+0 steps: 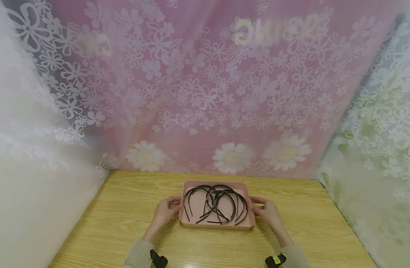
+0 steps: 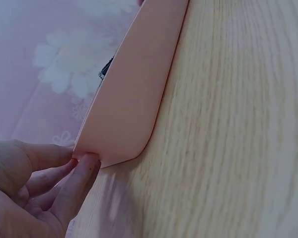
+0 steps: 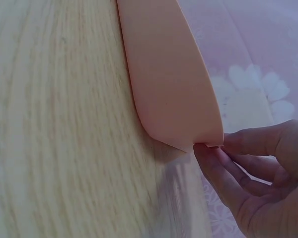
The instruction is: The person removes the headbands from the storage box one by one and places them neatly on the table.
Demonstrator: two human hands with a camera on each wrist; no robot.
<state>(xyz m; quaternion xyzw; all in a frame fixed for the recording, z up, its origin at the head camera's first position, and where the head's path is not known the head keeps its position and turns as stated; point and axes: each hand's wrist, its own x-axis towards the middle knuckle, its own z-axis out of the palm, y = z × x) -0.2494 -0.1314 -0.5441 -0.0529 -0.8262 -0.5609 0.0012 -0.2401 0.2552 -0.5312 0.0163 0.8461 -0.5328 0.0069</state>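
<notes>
A shallow pink tray (image 1: 217, 225) with rounded corners sits on the wooden table. Several black toothed headbands (image 1: 221, 204) lie overlapping inside it. My left hand (image 1: 166, 212) grips the tray's left end, and in the left wrist view its fingertips (image 2: 89, 159) meet the wall and rim at that end. At the opposite end my right hand (image 1: 266, 212) holds the tray too. The right wrist view shows that hand's fingers (image 3: 213, 163) at the rim and outer wall.
The light wood table (image 1: 124, 208) reaches back to a pink floral curtain (image 1: 205, 93). Pale curtains hang along the left side (image 1: 41, 149) and the right side (image 1: 375, 156). A black wrist camera (image 1: 159, 259) is strapped near the left sleeve, another camera (image 1: 275, 260) near the right.
</notes>
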